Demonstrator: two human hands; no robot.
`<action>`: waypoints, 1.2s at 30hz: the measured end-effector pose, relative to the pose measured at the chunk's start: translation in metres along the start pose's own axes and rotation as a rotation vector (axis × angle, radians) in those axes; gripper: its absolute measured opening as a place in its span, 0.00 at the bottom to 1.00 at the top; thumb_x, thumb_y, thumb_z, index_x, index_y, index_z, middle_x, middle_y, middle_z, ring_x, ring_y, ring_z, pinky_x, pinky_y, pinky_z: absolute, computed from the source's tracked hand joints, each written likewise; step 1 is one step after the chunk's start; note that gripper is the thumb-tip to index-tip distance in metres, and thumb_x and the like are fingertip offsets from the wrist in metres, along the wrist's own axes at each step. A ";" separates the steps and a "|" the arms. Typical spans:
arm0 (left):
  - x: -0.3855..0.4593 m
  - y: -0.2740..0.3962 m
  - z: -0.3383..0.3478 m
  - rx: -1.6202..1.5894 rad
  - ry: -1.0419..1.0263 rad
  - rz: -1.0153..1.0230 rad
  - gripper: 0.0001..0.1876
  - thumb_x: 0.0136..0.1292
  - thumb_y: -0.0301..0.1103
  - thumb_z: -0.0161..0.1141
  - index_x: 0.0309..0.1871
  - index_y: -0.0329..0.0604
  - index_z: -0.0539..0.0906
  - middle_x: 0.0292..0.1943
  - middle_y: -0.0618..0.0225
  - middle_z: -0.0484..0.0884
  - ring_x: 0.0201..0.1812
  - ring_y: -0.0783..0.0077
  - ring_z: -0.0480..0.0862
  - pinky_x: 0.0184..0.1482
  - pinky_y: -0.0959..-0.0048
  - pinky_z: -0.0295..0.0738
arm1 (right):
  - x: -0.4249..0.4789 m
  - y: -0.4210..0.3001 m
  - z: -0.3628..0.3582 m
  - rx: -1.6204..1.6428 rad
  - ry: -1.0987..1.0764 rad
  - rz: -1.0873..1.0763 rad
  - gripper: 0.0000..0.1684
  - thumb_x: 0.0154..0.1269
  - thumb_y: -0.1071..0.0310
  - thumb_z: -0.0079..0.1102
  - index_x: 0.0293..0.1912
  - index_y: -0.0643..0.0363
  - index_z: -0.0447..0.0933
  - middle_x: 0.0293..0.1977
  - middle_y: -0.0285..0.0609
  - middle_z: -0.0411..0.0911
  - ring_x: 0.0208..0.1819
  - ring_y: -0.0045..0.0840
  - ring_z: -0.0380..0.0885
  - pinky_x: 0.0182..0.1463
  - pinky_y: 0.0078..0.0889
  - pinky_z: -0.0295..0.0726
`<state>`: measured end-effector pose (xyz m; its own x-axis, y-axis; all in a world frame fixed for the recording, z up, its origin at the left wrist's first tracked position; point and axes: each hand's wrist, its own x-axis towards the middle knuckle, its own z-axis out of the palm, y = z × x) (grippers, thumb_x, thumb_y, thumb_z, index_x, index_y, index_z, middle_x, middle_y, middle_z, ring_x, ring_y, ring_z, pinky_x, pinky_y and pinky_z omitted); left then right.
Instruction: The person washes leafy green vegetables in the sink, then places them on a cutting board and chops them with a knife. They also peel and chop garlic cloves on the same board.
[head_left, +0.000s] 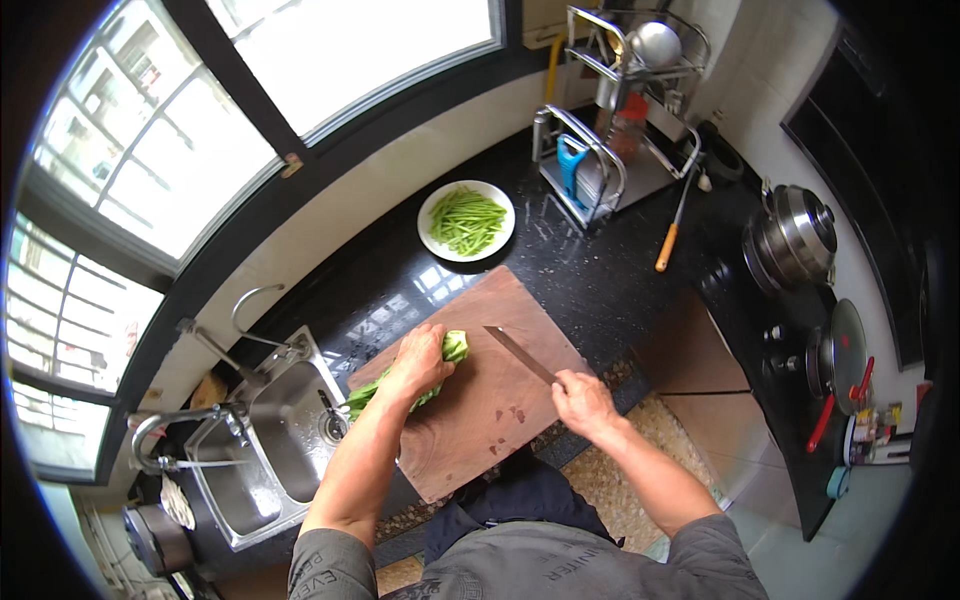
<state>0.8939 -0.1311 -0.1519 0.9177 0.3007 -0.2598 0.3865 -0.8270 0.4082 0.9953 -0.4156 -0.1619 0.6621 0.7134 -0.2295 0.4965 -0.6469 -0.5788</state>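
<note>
A wooden cutting board (480, 397) lies at an angle on the black counter, with several small dark red marks near its lower edge. On its left part lies a green leafy vegetable (455, 346), its pale cut end pointing right. My left hand (423, 358) is closed over it and hides its middle. My right hand (584, 403) grips the handle of a knife (521, 355) at the board's right edge; the blade points up and left, apart from the vegetable. Beyond the board stands a white plate (425, 238) heaped with cut green stalks (466, 221).
A steel double-bowl sink (289, 420) with faucets is at the left. A metal rack (622, 161) with a blue peeler (571, 169) stands behind. A tool with an orange handle (667, 247), a steel pot (796, 236) and a glass-lidded pan (847, 356) are at the right.
</note>
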 end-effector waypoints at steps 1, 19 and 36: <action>0.007 0.008 0.002 -0.020 0.016 -0.005 0.21 0.48 0.31 0.66 0.46 0.35 0.76 0.47 0.47 0.78 0.53 0.45 0.76 0.57 0.54 0.71 | -0.004 -0.005 0.004 0.024 -0.025 0.024 0.16 0.73 0.63 0.45 0.46 0.66 0.74 0.36 0.59 0.80 0.38 0.47 0.81 0.43 0.46 0.81; 0.021 0.015 0.030 0.128 -0.057 -0.147 0.24 0.50 0.28 0.64 0.52 0.35 0.70 0.52 0.51 0.73 0.57 0.45 0.74 0.50 0.40 0.74 | -0.008 -0.046 0.055 0.080 0.029 0.053 0.14 0.69 0.67 0.48 0.49 0.67 0.71 0.36 0.60 0.79 0.37 0.54 0.80 0.41 0.51 0.80; 0.024 0.016 0.029 0.058 -0.119 -0.198 0.24 0.52 0.27 0.63 0.52 0.34 0.70 0.53 0.51 0.72 0.57 0.44 0.73 0.51 0.42 0.75 | 0.037 -0.079 0.015 0.186 -0.205 0.086 0.09 0.66 0.72 0.47 0.37 0.71 0.69 0.31 0.68 0.78 0.37 0.59 0.81 0.40 0.55 0.80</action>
<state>0.9198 -0.1508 -0.1768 0.8056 0.4049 -0.4326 0.5491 -0.7844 0.2885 0.9724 -0.3341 -0.1367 0.5603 0.7099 -0.4268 0.3190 -0.6604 -0.6798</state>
